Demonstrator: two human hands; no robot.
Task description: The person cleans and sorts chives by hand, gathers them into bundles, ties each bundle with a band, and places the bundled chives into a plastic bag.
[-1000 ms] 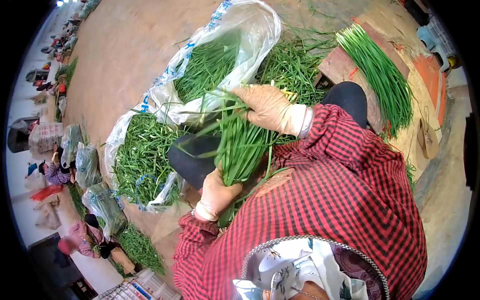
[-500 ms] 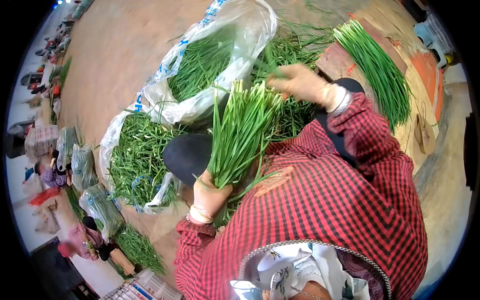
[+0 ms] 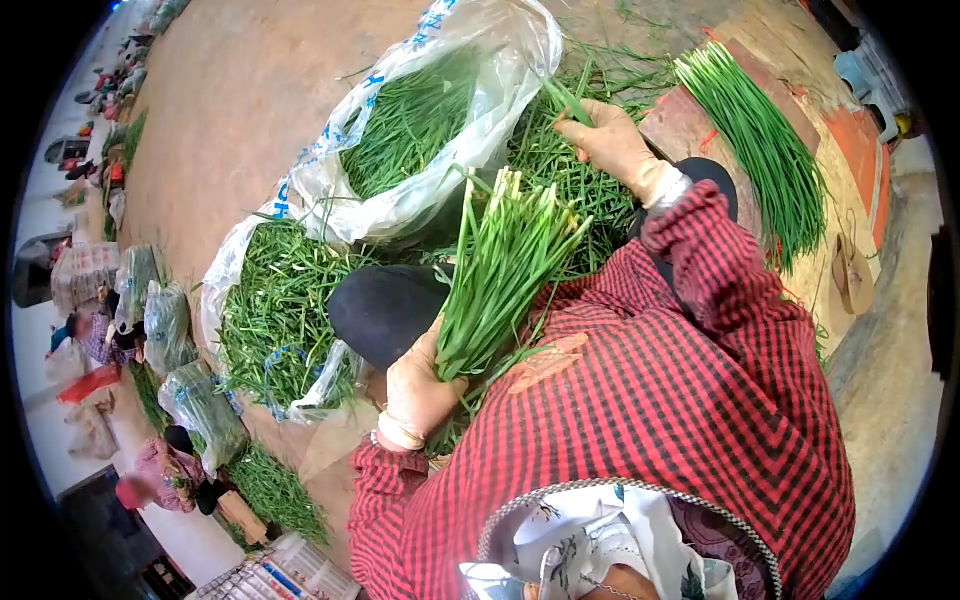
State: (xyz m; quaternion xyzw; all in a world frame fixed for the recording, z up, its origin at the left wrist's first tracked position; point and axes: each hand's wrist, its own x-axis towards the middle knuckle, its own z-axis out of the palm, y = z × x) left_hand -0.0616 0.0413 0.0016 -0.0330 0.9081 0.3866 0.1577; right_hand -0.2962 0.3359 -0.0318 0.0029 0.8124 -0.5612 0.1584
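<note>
My left hand [image 3: 422,385], in a pale glove, is wrapped round the lower part of a bunch of garlic chives [image 3: 510,270]. The pale cut ends of the bunch point up and away from me. Above it and to the right, my gloved right hand [image 3: 622,150] pinches a few loose green chive leaves [image 3: 568,102] between thumb and fingers, apart from the bunch. Loose chives [image 3: 575,185] lie in a heap beneath and behind the right hand. A clear plastic bag [image 3: 500,125] with chives inside stands open beyond the bunch.
A neat bundle of chives [image 3: 755,150] lies on a board [image 3: 675,125] at the right, beside a sandal [image 3: 852,272]. Left of my knee [image 3: 385,312] is a bag of loose chive scraps [image 3: 285,300]. At far left sit other people [image 3: 168,472] among filled bags [image 3: 205,410].
My right hand has moved up and slightly right, away from the bunch, with the leaves in it. The bunch in my left hand has shifted slightly right and tilted more.
</note>
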